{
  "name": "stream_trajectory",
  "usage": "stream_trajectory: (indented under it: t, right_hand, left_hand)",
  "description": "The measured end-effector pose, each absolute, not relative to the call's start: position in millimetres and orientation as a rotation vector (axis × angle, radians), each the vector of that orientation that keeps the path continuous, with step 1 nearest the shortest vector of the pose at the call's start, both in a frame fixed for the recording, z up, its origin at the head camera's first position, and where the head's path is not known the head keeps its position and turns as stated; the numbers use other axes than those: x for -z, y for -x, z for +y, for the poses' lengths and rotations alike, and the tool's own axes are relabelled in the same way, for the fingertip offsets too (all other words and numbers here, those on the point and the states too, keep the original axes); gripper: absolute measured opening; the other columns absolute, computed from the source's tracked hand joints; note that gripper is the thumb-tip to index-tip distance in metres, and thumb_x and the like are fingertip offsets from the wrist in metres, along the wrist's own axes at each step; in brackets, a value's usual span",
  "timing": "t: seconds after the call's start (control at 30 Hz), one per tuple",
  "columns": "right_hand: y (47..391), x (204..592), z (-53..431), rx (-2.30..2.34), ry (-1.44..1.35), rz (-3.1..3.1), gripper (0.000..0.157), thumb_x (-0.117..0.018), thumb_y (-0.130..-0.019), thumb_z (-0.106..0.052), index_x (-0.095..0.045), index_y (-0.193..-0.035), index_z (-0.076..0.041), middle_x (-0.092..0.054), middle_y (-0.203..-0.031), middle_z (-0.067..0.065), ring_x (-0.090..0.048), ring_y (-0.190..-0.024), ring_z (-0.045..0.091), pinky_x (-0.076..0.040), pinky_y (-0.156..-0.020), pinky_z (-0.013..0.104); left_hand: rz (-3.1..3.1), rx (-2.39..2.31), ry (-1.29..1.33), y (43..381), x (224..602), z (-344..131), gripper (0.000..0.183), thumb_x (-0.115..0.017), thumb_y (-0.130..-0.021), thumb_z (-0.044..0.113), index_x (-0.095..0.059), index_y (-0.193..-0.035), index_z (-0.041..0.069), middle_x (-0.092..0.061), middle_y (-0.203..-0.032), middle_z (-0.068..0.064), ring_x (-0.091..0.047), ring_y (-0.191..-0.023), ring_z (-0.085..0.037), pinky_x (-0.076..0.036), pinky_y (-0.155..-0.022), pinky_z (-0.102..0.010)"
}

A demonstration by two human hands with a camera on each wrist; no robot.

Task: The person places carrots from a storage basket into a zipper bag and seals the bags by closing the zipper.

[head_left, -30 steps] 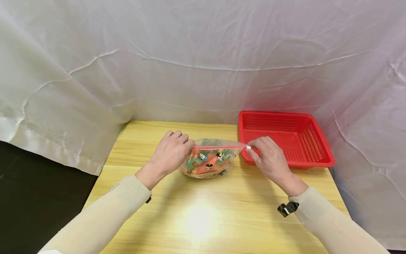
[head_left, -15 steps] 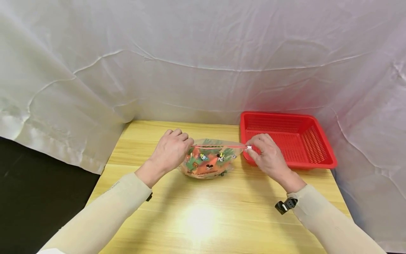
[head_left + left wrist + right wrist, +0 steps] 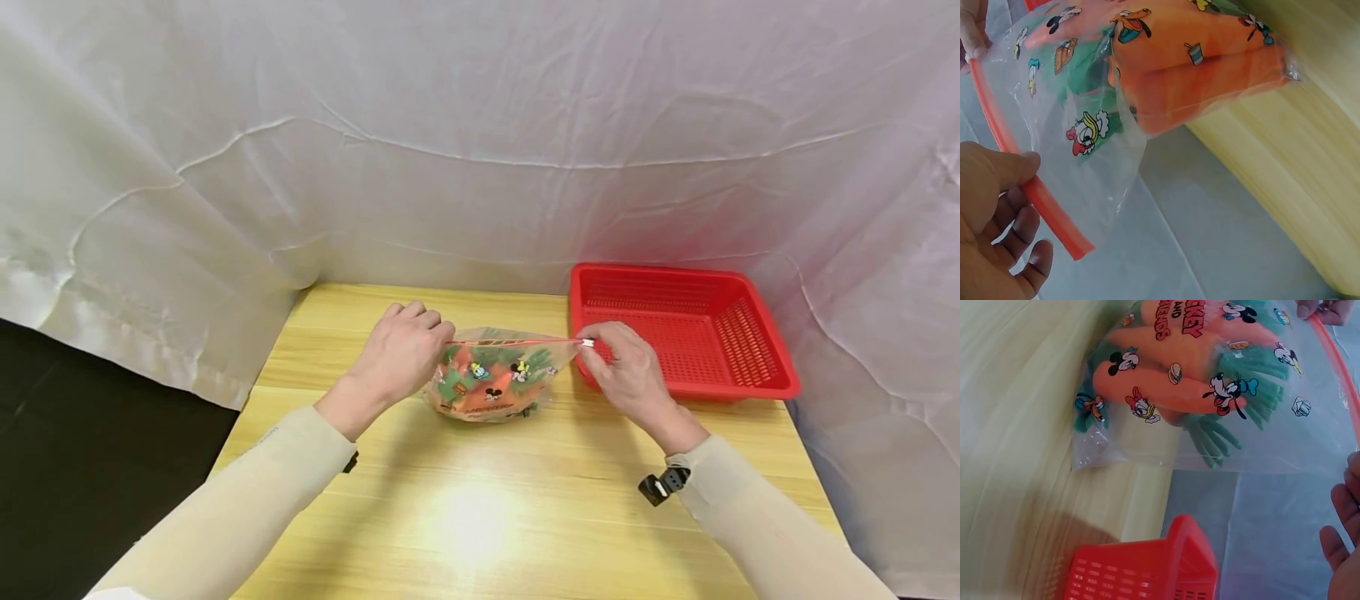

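A clear zip bag [image 3: 495,379] printed with cartoon characters stands on the wooden table, its red zip strip uppermost. Inside it are several orange carrots [image 3: 1154,390] with green tops. My left hand [image 3: 401,350] pinches the strip near its left end; in the left wrist view the thumb [image 3: 1019,167] lies across the red strip [image 3: 1054,215], whose end sticks out past the fingers. At the other end, my right hand [image 3: 630,375] pinches the strip beside a small white slider [image 3: 587,342]. The strip is stretched between both hands.
A red plastic basket [image 3: 735,390] with slotted walls stands at the back right of the table [image 3: 525,483], just behind my right hand. Pale curtains [image 3: 480,125] hang behind the table and along both sides.
Both hands keep their hold on the zip strip. It sits slightly higher in the head view, and my right wrist has shifted a little to the left.
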State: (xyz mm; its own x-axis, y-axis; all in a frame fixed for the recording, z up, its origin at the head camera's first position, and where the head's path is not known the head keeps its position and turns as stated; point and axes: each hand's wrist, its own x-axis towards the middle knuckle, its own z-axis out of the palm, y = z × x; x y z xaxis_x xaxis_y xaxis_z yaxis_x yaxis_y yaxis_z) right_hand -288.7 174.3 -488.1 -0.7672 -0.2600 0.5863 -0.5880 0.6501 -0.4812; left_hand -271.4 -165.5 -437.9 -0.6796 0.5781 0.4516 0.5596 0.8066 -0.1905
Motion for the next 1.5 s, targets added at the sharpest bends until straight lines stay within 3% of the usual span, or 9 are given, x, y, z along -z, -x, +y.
stream_trajectory:
  t: [0.13, 0.27, 0.4, 0.53, 0.7, 0.87, 0.97, 1.1, 1.5]
  right_hand:
    - [282.7, 480.8, 180.1, -1.063, -0.584, -2.513, 0.021, -0.072, -0.096, -0.011, -0.068, -0.116, -0.008, -0.071, -0.109, 0.008, -0.066, -0.103, 0.024, -0.054, -0.087, 0.046]
    - [275.5, 473.5, 187.7, -1.258, -0.419, -2.613, 0.022, -0.062, -0.100, -0.020, -0.068, -0.120, -0.015, -0.070, -0.108, 0.001, -0.062, -0.100, 0.015, -0.049, -0.084, 0.030]
    - [276.4, 472.6, 190.4, -1.263, -0.463, -2.633, 0.023, -0.066, -0.100, -0.016, -0.070, -0.123, -0.013, -0.070, -0.105, 0.003, -0.063, -0.094, 0.014, -0.049, -0.082, 0.021]
    - [278.0, 472.2, 185.2, -1.248, -0.520, -2.648, 0.025, -0.073, -0.098, -0.018, -0.072, -0.123, -0.012, -0.074, -0.103, 0.003, -0.068, -0.089, 0.015, -0.053, -0.077, 0.022]
    - [278.4, 465.5, 172.2, -1.774, -0.308, -2.627, 0.037, -0.063, -0.106, -0.034, -0.070, -0.117, 0.001, -0.077, -0.093, 0.009, -0.074, -0.080, 0.015, -0.061, -0.076, 0.027]
    - [281.1, 459.9, 161.0, -2.203, -0.005, -2.475, 0.028, -0.061, -0.105, -0.016, -0.061, -0.115, 0.010, -0.074, -0.081, 0.002, -0.071, -0.073, 0.010, -0.062, -0.070, 0.028]
    - [280.0, 459.0, 158.4, -2.372, 0.122, -2.400, 0.020, -0.058, -0.102, -0.005, -0.055, -0.117, 0.007, -0.072, -0.080, 0.000, -0.070, -0.073, 0.008, -0.062, -0.069, 0.026]
    - [276.4, 463.0, 161.4, -2.598, 0.244, -2.372, 0.021, -0.059, -0.104, -0.009, -0.052, -0.120, 0.004, -0.073, -0.082, 0.003, -0.072, -0.075, 0.009, -0.063, -0.073, 0.027]
    - [274.9, 467.8, 180.7, -2.834, 0.282, -2.387, 0.014, -0.063, -0.105, -0.017, -0.073, -0.097, -0.012, -0.075, -0.086, 0.001, -0.071, -0.081, 0.011, -0.061, -0.078, 0.029]
  left_hand:
    - [-2.489, -0.056, 0.862, 272.5, 438.3, -165.2, 0.012, -0.078, -0.094, 0.013, -0.069, -0.086, 0.015, -0.069, -0.081, 0.000, -0.056, -0.078, -0.024, -0.041, -0.069, -0.034]
    - [-2.494, -0.051, 0.869, 273.1, 439.3, -165.2, 0.013, -0.077, -0.094, 0.012, -0.067, -0.085, 0.015, -0.067, -0.079, 0.000, -0.055, -0.077, -0.024, -0.042, -0.069, -0.035]
    - [-2.498, -0.033, 0.861, 273.4, 439.7, -166.1, 0.013, -0.078, -0.093, 0.011, -0.068, -0.085, 0.015, -0.067, -0.079, 0.000, -0.054, -0.076, -0.023, -0.042, -0.068, -0.034]
    - [-2.472, -0.030, 0.873, 273.8, 440.5, -166.9, 0.011, -0.077, -0.095, 0.013, -0.070, -0.087, 0.015, -0.068, -0.080, -0.001, -0.056, -0.076, -0.023, -0.042, -0.067, -0.034]
    - [-2.408, -0.055, 0.931, 274.6, 442.4, -168.4, 0.012, -0.075, -0.097, 0.014, -0.070, -0.087, 0.014, -0.070, -0.080, -0.002, -0.059, -0.078, -0.024, -0.042, -0.067, -0.033]
    - [-2.366, -0.067, 0.994, 273.9, 445.4, -172.0, 0.012, -0.077, -0.096, 0.015, -0.068, -0.088, 0.015, -0.067, -0.081, -0.001, -0.060, -0.080, -0.024, -0.042, -0.068, -0.035]
    - [-2.355, -0.076, 1.034, 273.5, 449.4, -175.7, 0.010, -0.077, -0.096, 0.016, -0.068, -0.093, 0.015, -0.065, -0.083, -0.001, -0.060, -0.082, -0.025, -0.043, -0.070, -0.036]
    - [-2.349, -0.093, 1.059, 273.5, 455.9, -179.7, 0.014, -0.079, -0.093, 0.015, -0.066, -0.097, 0.015, -0.064, -0.086, -0.001, -0.059, -0.085, -0.026, -0.043, -0.072, -0.036]
    - [-2.352, -0.065, 1.082, 275.2, 461.5, -183.7, 0.014, -0.078, -0.095, 0.017, -0.066, -0.099, 0.014, -0.063, -0.088, -0.002, -0.058, -0.086, -0.025, -0.043, -0.074, -0.036]
